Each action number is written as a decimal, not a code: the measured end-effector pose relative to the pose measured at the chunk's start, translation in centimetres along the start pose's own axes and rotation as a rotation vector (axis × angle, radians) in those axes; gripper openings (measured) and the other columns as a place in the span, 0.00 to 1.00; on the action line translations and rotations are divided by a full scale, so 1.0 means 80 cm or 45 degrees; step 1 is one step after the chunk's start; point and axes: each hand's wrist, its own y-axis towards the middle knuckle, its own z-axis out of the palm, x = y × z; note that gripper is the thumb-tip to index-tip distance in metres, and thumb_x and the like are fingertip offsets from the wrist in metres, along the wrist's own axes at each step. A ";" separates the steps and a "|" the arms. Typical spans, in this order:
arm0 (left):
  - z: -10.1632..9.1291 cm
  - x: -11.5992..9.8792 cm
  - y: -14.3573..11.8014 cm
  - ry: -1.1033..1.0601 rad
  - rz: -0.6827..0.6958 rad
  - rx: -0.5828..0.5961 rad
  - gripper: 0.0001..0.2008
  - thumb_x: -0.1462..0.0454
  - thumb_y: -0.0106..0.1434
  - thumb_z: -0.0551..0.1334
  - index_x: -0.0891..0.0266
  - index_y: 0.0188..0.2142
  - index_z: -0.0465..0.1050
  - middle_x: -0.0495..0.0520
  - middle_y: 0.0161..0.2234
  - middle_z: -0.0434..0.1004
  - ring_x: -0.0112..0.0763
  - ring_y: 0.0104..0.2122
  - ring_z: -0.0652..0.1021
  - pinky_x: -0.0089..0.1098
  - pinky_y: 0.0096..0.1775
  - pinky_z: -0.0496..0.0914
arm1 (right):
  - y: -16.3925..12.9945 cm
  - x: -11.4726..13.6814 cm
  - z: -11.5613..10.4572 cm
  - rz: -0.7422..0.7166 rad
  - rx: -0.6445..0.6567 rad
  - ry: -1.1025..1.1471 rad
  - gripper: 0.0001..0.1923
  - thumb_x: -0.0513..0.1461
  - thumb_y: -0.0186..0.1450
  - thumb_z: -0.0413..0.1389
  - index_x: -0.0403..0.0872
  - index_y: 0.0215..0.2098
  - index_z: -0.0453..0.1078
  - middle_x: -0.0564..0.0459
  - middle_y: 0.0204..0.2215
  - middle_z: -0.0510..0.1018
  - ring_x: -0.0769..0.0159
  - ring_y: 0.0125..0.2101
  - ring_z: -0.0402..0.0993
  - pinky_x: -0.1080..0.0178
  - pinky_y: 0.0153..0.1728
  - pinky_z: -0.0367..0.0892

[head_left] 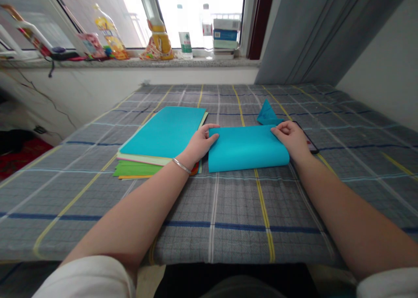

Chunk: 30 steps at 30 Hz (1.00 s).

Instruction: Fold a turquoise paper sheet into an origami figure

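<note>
Spreading across the whole view is a plaid cloth (228,211), covering what is probably a bed or worktop; I cannot tell which. Lying on it left of centre is a paper stack (156,145), teal sheet on top, green and orange edges showing beneath. Just right of the stack is lying the folded teal sheet (246,149), its long axis running left to right, its rounded fold facing the person. Both hands are pinching its far corners: the left hand (199,143) is gripping the far left corner between thumb and fingers, the right hand (292,139) the far right corner, each equally near. Beyond sits a small teal folded piece (267,113). A dark flat thing (310,143), maybe a phone, is mostly hiding under the right hand.
</note>
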 end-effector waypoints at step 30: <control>0.002 0.010 0.007 -0.239 0.054 0.021 0.14 0.62 0.63 0.60 0.61 0.48 0.76 0.48 0.24 0.67 0.25 0.22 0.65 0.25 0.24 0.59 | 0.004 -0.018 0.000 -0.303 -0.011 -0.005 0.17 0.47 0.56 0.61 0.49 0.42 0.77 0.52 0.24 0.77 0.62 0.25 0.72 0.58 0.29 0.67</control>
